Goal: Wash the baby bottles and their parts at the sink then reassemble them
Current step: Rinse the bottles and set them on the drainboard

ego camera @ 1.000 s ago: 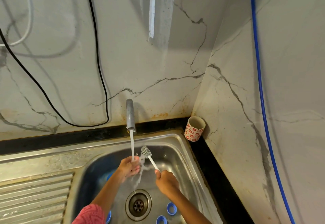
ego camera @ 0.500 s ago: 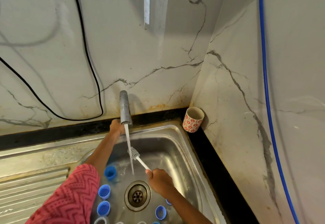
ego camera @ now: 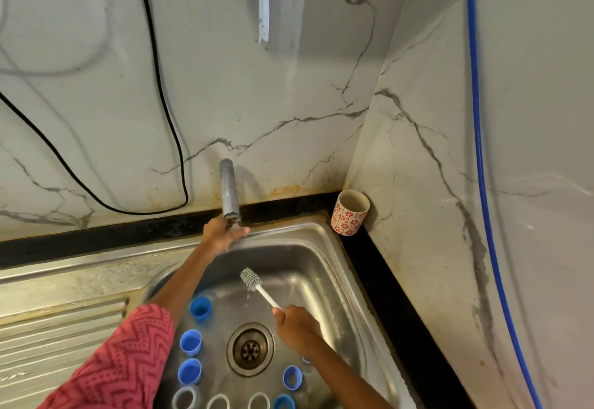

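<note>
My right hand (ego camera: 297, 328) grips the white handle of a small grey bottle brush (ego camera: 251, 279), held up over the steel sink (ego camera: 324, 248). My left hand (ego camera: 223, 232) reaches to the back of the sink and holds the tap's valve under the grey tap spout (ego camera: 229, 190). No water runs from the spout. Several blue caps (ego camera: 200, 306) and clear bottle rings (ego camera: 218, 401) lie on the sink floor around the drain (ego camera: 250, 349).
A red-flowered cup (ego camera: 349, 213) stands on the black counter in the back right corner. The ribbed drainboard (ego camera: 61, 334) lies to the left. A black cable (ego camera: 167, 100) and a blue hose (ego camera: 479, 138) hang along the marble walls.
My left hand left the water stream and went up to the tap. The water has stopped running. The brush stays in my right hand, lowered a little.
</note>
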